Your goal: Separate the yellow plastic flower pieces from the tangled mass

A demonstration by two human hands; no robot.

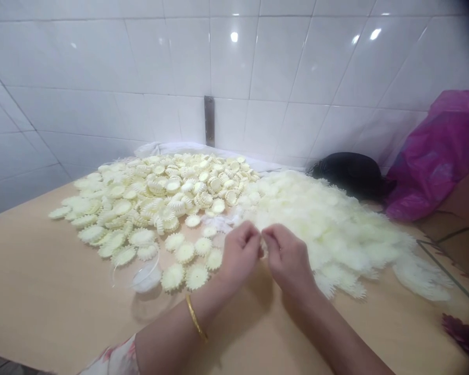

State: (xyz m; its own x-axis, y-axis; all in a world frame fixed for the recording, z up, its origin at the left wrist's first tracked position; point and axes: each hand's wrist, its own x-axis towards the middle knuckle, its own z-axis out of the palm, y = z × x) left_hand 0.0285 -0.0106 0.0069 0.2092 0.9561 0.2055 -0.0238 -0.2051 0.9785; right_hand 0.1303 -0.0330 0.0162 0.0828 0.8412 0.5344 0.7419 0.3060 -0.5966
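My left hand (240,252), with a gold bangle (195,316) on its wrist, is closed in a pinch above the table. Close beside it, my right hand (289,256) is pinched shut too, the fingertips of both almost meeting. Whatever lies between the fingers is hidden or too small to make out. Left of my hands spreads a heap of cream scalloped discs (173,185) with toothed rims. A few loose discs (197,276) lie flat nearest my left hand. To the right, beside my right hand, is a blurred pile of pale, sheer frilled pieces (347,234).
A small roll of white thread (146,277) lies at the left on the wooden table (54,281). White cloth (180,148) runs along the tiled wall. A black object (347,169), a magenta plastic bag (433,151) and a dark red frilled piece (463,333) are at the right.
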